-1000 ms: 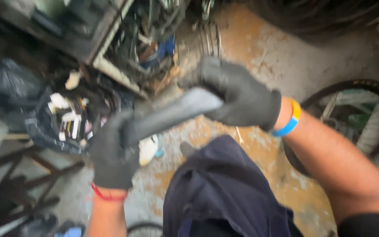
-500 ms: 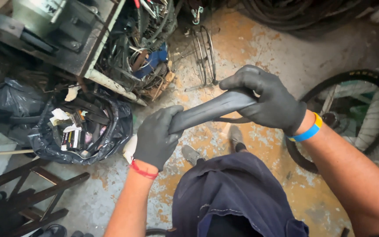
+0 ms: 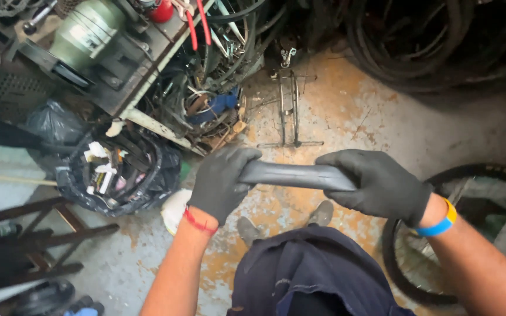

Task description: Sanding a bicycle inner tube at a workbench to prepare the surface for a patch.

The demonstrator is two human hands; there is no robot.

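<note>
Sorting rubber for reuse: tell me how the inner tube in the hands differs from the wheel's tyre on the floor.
The tube is held flat and stretched straight between the left hand and right hand; the tyre lies on the floor, round, mounted on its wheel. The tube is smooth and greyish; the tyre looks darker and thicker. Both are dark rubber.

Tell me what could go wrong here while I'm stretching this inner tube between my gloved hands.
The inner tube is pulled taut between your left hand and right hand; if one grip slips, it might snap back at you. The bicycle wheel on the floor close by your right side and the metal stand ahead could trip you if you step.
</note>
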